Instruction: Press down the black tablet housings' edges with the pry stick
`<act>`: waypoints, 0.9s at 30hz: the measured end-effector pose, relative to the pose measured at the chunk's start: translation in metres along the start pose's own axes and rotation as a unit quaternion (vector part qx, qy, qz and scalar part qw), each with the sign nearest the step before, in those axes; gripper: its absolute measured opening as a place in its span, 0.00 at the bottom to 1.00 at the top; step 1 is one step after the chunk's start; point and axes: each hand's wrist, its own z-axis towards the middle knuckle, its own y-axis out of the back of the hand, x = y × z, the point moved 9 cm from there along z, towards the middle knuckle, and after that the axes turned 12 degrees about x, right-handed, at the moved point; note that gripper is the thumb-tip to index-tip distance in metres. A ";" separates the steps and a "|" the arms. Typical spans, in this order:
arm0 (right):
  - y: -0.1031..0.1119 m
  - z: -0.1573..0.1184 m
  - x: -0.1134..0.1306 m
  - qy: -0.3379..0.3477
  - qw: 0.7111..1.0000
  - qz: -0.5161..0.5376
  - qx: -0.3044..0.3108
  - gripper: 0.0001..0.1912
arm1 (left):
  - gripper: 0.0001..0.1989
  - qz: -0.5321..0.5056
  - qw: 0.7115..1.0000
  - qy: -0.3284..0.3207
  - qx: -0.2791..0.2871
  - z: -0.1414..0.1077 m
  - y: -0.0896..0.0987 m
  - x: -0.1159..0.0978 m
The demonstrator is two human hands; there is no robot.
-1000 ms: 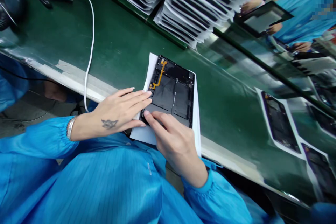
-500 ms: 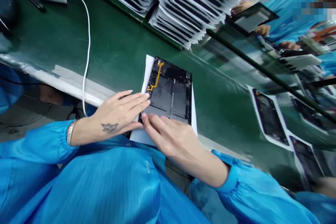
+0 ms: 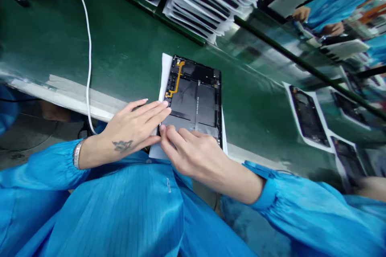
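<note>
An opened tablet [image 3: 208, 102] lies on a white sheet [image 3: 164, 68] at the bench's near edge. Its black inner side faces up, and an orange flex cable [image 3: 179, 80] runs along its upper left. My left hand [image 3: 132, 124] rests palm down at the tablet's left edge, fingers stretched out and the tips touching the frame. Over the lower left corner, my right hand [image 3: 193, 148] is closed, its thumb and curled fingers pressed together near the edge. Whatever those fingers may grip is hidden beneath them.
White-wrapped panels [image 3: 199, 8] stand in racks at the back. A white cable [image 3: 89, 48] crosses the green bench [image 3: 126, 40] on the left. More opened tablets [image 3: 310, 116] lie on white sheets at right. A co-worker's hands [image 3: 331, 28] show at the upper right.
The view has shifted slightly, so the bench items appear higher and most a little to the left. Both hands stay at the tablet's left side, in nearly the same pose.
</note>
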 end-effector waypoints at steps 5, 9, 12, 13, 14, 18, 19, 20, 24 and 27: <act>-0.010 -0.012 -0.014 -0.022 0.993 0.113 -0.016 0.13 | 0.30 0.009 1.000 0.005 -0.004 -0.002 0.000 0.002; -0.018 -0.041 -0.041 -0.140 0.943 0.279 -0.118 0.18 | 0.34 0.026 0.999 0.019 0.012 -0.005 -0.002 0.004; -0.026 -0.052 -0.042 -0.180 0.905 0.347 -0.165 0.18 | 0.33 0.015 0.999 0.030 0.023 -0.006 -0.002 0.005; -0.028 -0.051 -0.039 -0.182 0.900 0.358 -0.170 0.18 | 0.32 0.009 0.999 0.033 0.024 -0.006 -0.001 0.006; -0.028 -0.050 -0.036 -0.182 0.898 0.361 -0.175 0.17 | 0.31 0.004 0.999 0.037 0.026 -0.006 0.000 0.006; -0.027 -0.041 -0.028 -0.176 0.913 0.321 -0.182 0.17 | 0.30 -0.002 0.998 0.041 0.041 -0.005 0.000 0.007; -0.026 -0.038 -0.026 -0.173 0.918 0.305 -0.183 0.17 | 0.30 -0.003 0.998 0.041 0.043 -0.005 -0.001 0.007; -0.025 -0.036 -0.025 -0.170 0.923 0.291 -0.184 0.17 | 0.30 -0.003 0.998 0.042 0.042 -0.005 -0.001 0.008; -0.020 -0.028 -0.021 -0.163 0.940 0.240 -0.178 0.16 | 0.30 0.004 0.999 0.039 0.034 -0.006 -0.002 0.007; -0.018 -0.020 -0.017 -0.156 0.961 0.170 -0.152 0.18 | 0.30 0.009 0.999 0.032 0.024 -0.006 -0.001 0.006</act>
